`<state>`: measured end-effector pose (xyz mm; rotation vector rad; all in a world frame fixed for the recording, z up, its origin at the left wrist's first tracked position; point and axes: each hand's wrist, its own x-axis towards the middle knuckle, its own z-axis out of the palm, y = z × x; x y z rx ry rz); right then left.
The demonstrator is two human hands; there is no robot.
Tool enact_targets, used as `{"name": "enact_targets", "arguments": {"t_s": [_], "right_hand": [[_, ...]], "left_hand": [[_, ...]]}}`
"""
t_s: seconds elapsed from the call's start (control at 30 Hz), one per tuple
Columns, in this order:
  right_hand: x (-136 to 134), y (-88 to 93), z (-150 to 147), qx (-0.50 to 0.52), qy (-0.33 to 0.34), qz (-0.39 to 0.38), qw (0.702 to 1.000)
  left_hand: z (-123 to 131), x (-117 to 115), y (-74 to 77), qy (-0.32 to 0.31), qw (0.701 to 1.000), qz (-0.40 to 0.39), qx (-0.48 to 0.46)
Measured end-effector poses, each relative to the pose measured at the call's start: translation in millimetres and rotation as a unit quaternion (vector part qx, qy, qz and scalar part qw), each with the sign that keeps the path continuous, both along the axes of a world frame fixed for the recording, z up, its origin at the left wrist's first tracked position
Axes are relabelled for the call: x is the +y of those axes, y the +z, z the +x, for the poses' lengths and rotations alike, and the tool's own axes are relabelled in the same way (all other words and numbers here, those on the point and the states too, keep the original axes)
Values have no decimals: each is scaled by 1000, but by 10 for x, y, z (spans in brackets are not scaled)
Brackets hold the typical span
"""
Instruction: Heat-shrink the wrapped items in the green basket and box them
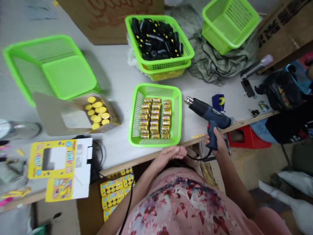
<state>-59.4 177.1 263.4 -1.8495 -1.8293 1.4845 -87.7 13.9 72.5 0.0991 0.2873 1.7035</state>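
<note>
Gripping a heat gun [207, 116] in the right hand [215, 138], fingers closed around the dark blue handle, nozzle pointing up and left over the counter [114, 71]. Black cord [198, 158] running from the base of the handle and looping down past the counter edge. Left hand [171, 154] open, palm down, fingers lightly curled, resting on the wooden counter edge [151, 160] and holding nothing.

Nozzle just beside a green basket [136, 130] holding neat rows of small yellow packs [155, 117]; basket directly ahead of the left hand, not touched by either hand. Beyond it, 2 stacked green baskets [161, 65], the top 1 filled with small black items [156, 39]. Further green basket [230, 27] at upper right, resting on a crumpled grey cloth [215, 58]. Large tilted green basket [49, 68] at left, propped partly above an open cardboard box [56, 114] of round yellow lids [97, 112].

Flat yellow printed cards [52, 160] on the counter at lower left, with a window cut in the upper card. Stacked yellow boxes [112, 192] below the counter edge, left of the body. Phone [247, 88] lying flat at right, near the far end of the counter.
</note>
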Motion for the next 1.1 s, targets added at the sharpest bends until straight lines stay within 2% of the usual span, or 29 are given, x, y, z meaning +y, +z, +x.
{"name": "enact_targets", "arguments": {"t_s": [0.07, 0.1, 0.13, 0.2, 0.33, 0.47, 0.6, 0.67, 0.73, 0.77, 0.8, 0.87, 0.9, 0.93, 0.97, 1.0, 1.03, 1.1], "right_hand": [[-143, 40, 16, -1, -2, -71, 998], [-214, 48, 19, -4, 9, -92, 996], [-277, 49, 22, -7, 25, -105, 994], [-369, 36, 34, -11, 61, -122, 991], [-412, -1, 89, -19, 86, -143, 986], [-369, -24, 150, -22, 48, -141, 989], [-285, -88, 219, 38, -15, -143, 989], [-203, -150, 274, 91, -44, -125, 987], [-90, -226, 343, 117, -62, -86, 987], [-28, -266, 379, 116, -70, -64, 989], [34, -308, 413, 108, -76, -41, 990], [145, -392, 468, 83, -88, 3, 993], [190, -433, 486, 73, -92, 19, 993], [227, -473, 497, 64, -96, 31, 993], [256, -512, 501, 54, -98, 42, 993], [277, -551, 500, 45, -100, 50, 993], [292, -589, 497, 38, -101, 53, 993], [304, -666, 494, 25, -95, 59, 993]], "left_hand": [[-211, 235, 334, 90, 995, -21, -39], [-277, 356, 473, 104, 993, -26, -42], [-314, 464, 583, 98, 994, -12, -52], [-319, 610, 713, 62, 995, 36, -66], [-225, 658, 723, 19, 991, 104, -83], [-163, 698, 746, 14, 988, 112, -102], [-65, 849, 904, 14, 995, 72, -73], [-20, 850, 902, 49, 998, 19, -35], [-32, 722, 747, 116, 990, -63, 46], [-72, 605, 608, 159, 974, -120, 106], [-138, 459, 436, 208, 943, -189, 177], [-336, 123, 48, 333, 835, -355, 258], [-456, -40, -139, 366, 767, -442, 286], [-579, -182, -304, 361, 696, -527, 328], [-697, -295, -438, 336, 638, -588, 367], [-804, -374, -538, 295, 608, -624, 392], [-896, -419, -605, 239, 602, -647, 402], [-1031, -434, -659, 127, 610, -655, 428]]}}
